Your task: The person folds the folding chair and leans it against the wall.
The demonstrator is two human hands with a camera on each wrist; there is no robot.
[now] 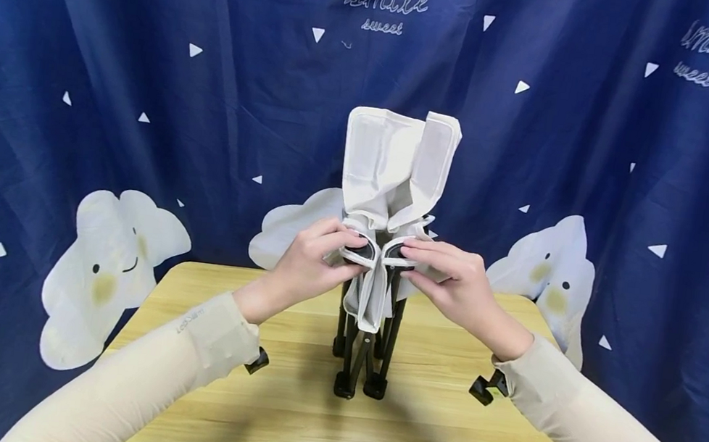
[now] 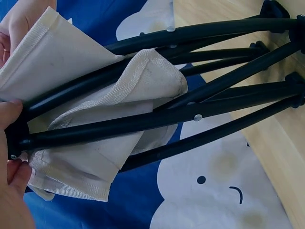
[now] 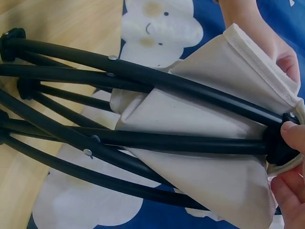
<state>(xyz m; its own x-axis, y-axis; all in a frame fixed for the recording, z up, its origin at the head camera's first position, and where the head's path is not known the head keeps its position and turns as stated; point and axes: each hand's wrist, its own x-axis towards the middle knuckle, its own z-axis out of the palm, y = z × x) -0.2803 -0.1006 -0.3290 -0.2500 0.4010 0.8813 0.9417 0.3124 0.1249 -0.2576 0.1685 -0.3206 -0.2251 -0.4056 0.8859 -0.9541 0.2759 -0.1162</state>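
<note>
At wooden table (image 1: 279, 424), left hand (image 1: 317, 252), right hand (image 1: 456, 270), gripping folding seat (image 1: 369, 164)

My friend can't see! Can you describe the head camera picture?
A person's left hand and right hand hold a folded white cloth seat. Its black legs point down toward a wooden table; behind hangs a blue curtain with cloud faces.

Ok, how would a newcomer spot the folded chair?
In the head view, find the wooden table before the dark blue curtain. Upright over the table's middle is the folded chair, pale fabric topping bunched black legs. Those legs set it apart from the curtain's white printed clouds.
</note>
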